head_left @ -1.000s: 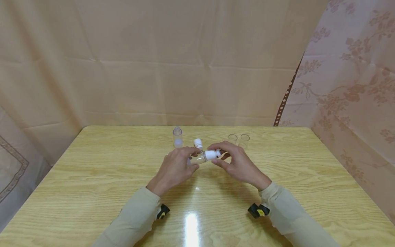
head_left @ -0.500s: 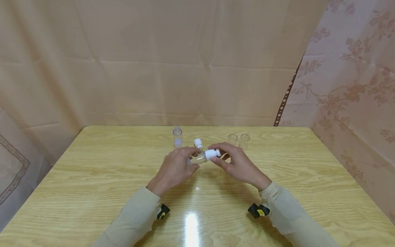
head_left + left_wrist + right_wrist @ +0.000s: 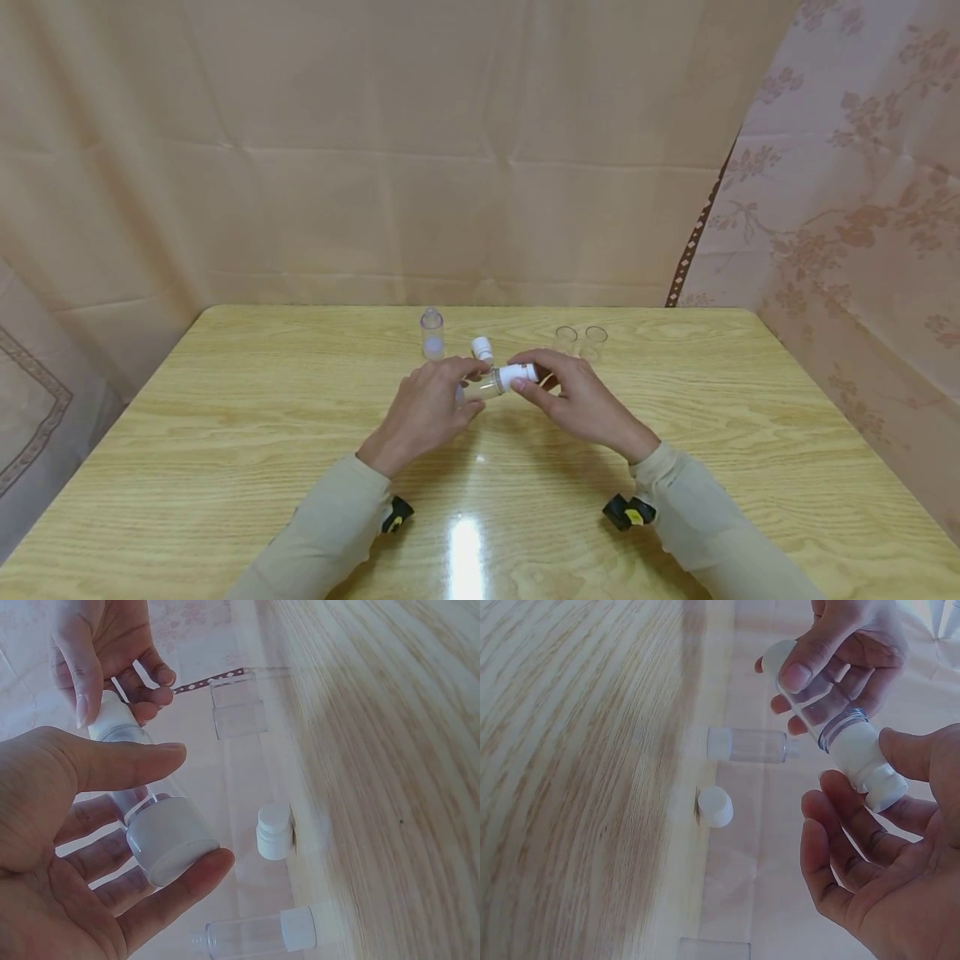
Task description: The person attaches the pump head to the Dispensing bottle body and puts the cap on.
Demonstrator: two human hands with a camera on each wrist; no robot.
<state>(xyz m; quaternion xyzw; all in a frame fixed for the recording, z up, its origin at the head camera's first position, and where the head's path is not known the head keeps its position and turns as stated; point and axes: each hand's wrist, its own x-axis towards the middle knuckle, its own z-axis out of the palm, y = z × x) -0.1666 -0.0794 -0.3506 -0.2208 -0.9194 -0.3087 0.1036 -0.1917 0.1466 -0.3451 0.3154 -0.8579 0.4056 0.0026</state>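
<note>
My left hand (image 3: 431, 404) holds a clear cosmetic pump bottle (image 3: 483, 386) near its white base (image 3: 172, 841), with the thumb on one side and fingers on the other. The bottle is tilted nearly level above the table, its top pointing right. On that end sits a white pump top (image 3: 517, 374), which my right hand (image 3: 581, 404) pinches between thumb and fingers. In the right wrist view, a clear ring shows where the pump top (image 3: 862, 754) meets the bottle. Beyond my hands, a similar clear bottle (image 3: 432, 333) stands upright, without a pump top.
A white pump top (image 3: 482, 347) stands just behind the held bottle. Two clear cylindrical covers (image 3: 566, 335) stand side by side at the back right. The wooden table (image 3: 247, 400) ends at a hanging beige cloth (image 3: 450, 208); patterned cloth (image 3: 862, 233) hangs at the right.
My right thumb and fingers have shifted slightly on the white pump top, and it has turned a little. The left hand and the bottle have stayed nearly still.
</note>
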